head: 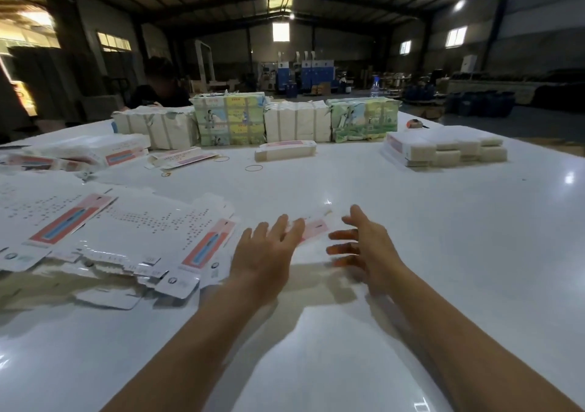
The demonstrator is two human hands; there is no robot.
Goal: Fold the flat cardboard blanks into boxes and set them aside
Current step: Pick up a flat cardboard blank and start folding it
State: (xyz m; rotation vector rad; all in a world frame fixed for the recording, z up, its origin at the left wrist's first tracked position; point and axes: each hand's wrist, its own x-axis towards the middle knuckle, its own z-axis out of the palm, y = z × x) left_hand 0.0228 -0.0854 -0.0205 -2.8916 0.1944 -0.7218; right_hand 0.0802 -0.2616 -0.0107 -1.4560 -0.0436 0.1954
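Evidently light, thin and slick, the blank (311,229) suits edge pinching; left hand (264,253) and right hand (367,247) hover with grips apart.

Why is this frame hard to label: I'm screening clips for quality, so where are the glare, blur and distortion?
Head view: ceiling lamps throw bright glare patches on the glossy white table; the right hand is motion-blurred, the left hand sharper; the small blank between them is washed out; wide-angle bending curves the table's edges; the hall behind is dim.
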